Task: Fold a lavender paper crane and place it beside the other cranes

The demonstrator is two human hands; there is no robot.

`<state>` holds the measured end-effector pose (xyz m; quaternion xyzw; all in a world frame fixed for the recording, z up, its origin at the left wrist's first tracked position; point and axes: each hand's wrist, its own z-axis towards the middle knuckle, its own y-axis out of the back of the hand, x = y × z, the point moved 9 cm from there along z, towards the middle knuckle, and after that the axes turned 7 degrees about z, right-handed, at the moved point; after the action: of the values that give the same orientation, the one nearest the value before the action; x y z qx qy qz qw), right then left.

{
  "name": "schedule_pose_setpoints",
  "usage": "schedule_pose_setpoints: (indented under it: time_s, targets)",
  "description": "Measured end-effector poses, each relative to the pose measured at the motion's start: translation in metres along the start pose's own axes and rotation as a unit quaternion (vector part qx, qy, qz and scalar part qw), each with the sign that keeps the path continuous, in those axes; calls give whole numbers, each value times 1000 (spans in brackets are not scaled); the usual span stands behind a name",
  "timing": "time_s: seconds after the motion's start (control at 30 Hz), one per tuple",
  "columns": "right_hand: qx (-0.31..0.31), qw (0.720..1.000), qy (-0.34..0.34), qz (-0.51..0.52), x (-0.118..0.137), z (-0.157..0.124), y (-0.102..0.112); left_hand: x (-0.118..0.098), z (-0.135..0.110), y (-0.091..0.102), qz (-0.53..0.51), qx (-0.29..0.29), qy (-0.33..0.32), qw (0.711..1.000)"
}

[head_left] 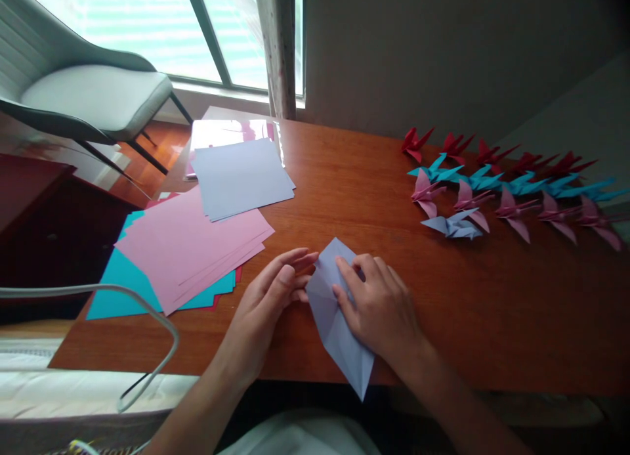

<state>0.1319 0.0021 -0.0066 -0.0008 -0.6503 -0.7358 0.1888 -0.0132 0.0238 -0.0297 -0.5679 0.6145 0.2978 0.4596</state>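
Observation:
A pale blue sheet of origami paper (329, 314), folded into a long creased diamond, lies in front of me. Its lower tip reaches past the table's near edge. My right hand (377, 297) grips its right side, thumb and index finger resting on the upper face and the other fingers curled. At the left corner of the paper, my left hand (275, 287) is open with its fingers stretched out; the fingertips are at the edge, and whether they touch it is hard to tell. A finished pale blue paper crane (455, 225) sits beyond my right hand.
Rows of red cranes (455, 148), turquoise cranes (485, 178) and pink cranes (514, 212) stand on the wooden table (339, 173) at right. Pale blue sheets (243, 179), pink sheets (197, 245) and turquoise sheets (123, 287) overlap at left. A white cable (167, 330) loops nearby.

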Motion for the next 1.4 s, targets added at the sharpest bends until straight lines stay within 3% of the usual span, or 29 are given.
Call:
schedule_pose_setpoints:
  time_s: [0.27, 0.43, 0.57, 0.73, 0.8, 0.87, 1.0, 1.03, 1.1, 1.17, 1.23, 1.4]
  targets:
    - [2, 1000, 1, 11, 7, 0, -5, 5, -16, -3, 39, -48, 13, 998]
    - [8, 999, 8, 46, 8, -2, -6, -5, -17, -4, 213, -53, -47, 974]
    - [6, 999, 2, 48, 8, -2, -7, -12, -17, -1, 381, -78, -136, 911]
    - [7, 1000, -2, 27, 10, -2, -8, -24, -25, -11, 571, -115, -253, 773]
    - [5, 1000, -5, 26, 11, -2, -8, -28, -31, -18, 585, -121, -285, 750]
    - [5, 1000, -8, 27, 11, -2, -8, -29, -34, -20, 537, -119, -291, 783]
    - [12, 999, -15, 36, 10, -2, -8, -13, -28, -13, 332, -71, -187, 922]
    - [13, 999, -16, 38, 10, -2, -7, -9, -26, -12, 300, -63, -164, 938]
    - [11, 999, -15, 41, 10, -2, -7, -8, -24, -13, 292, -55, -153, 942]
    - [9, 999, -14, 42, 10, -2, -6, -12, -24, -17, 336, -47, -175, 924]
    - [6, 999, -14, 43, 10, -2, -6, -14, -25, -22, 413, -49, -204, 886]
    - [3, 999, -13, 43, 9, -2, -7, -14, -31, -30, 633, -113, -258, 721]
